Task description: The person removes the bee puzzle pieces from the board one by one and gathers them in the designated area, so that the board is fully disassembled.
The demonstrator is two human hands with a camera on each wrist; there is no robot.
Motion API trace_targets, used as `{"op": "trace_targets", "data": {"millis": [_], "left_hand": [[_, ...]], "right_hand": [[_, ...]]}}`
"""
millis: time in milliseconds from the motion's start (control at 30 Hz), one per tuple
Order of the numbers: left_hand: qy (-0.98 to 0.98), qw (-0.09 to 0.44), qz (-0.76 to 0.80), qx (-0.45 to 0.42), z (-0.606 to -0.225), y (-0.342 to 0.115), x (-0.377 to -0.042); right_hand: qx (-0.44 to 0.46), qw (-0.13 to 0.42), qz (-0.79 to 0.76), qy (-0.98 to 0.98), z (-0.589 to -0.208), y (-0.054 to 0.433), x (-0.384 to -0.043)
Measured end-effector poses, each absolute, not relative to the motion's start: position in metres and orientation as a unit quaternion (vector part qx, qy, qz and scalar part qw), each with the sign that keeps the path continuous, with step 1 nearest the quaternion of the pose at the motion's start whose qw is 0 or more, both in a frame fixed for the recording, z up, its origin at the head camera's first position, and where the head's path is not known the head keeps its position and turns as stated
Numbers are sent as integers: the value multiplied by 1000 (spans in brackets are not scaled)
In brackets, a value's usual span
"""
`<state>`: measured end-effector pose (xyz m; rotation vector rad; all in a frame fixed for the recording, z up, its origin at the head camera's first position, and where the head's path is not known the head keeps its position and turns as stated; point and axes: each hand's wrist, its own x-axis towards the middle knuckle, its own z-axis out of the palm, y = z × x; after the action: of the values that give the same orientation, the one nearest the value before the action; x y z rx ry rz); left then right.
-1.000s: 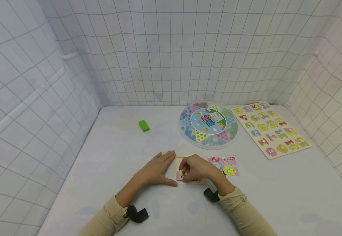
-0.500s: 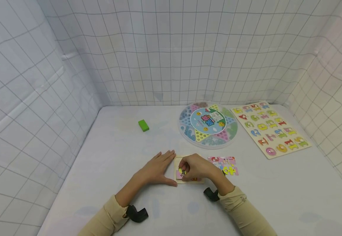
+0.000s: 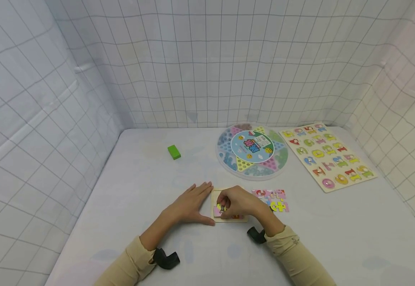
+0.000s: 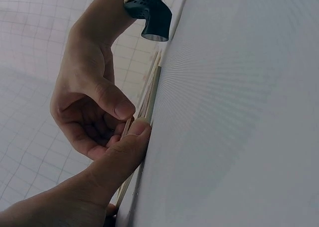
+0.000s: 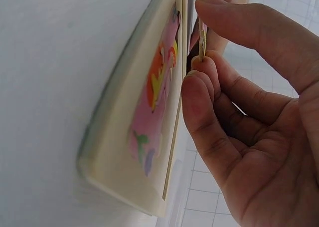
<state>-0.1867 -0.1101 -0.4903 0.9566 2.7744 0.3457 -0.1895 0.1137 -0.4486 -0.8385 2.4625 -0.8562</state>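
My right hand (image 3: pixel 240 201) pinches a thin pink and yellow jigsaw piece (image 3: pixel 217 211) between thumb and fingers. It holds the piece over the lower left part of a small wooden puzzle tray (image 3: pixel 230 221). In the right wrist view the piece (image 5: pixel 202 45) appears edge-on and stands apart from the tray floor. Pink joined pieces (image 5: pixel 155 82) lie inside the tray, partly hidden by my right hand in the head view. My left hand (image 3: pixel 192 204) lies with straight, spread fingers at the tray's left edge, its thumb touching the lower left corner.
Loose pink and yellow jigsaw pieces (image 3: pixel 280 206) lie right of the tray. Behind stands a round Chinese checkers board (image 3: pixel 225 165) with a blue label. A wooden letter puzzle board (image 3: pixel 325 159) lies at the back right, a green block (image 3: pixel 174 152) at the back left.
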Motion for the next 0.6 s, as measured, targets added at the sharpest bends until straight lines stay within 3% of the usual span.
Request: {"op": "trace_targets", "data": {"millis": [600], "left_hand": [[937,112,120,310,-487,-109,-187]], "right_hand": [[-261,182,-312,896,-442,148,-182]]}}
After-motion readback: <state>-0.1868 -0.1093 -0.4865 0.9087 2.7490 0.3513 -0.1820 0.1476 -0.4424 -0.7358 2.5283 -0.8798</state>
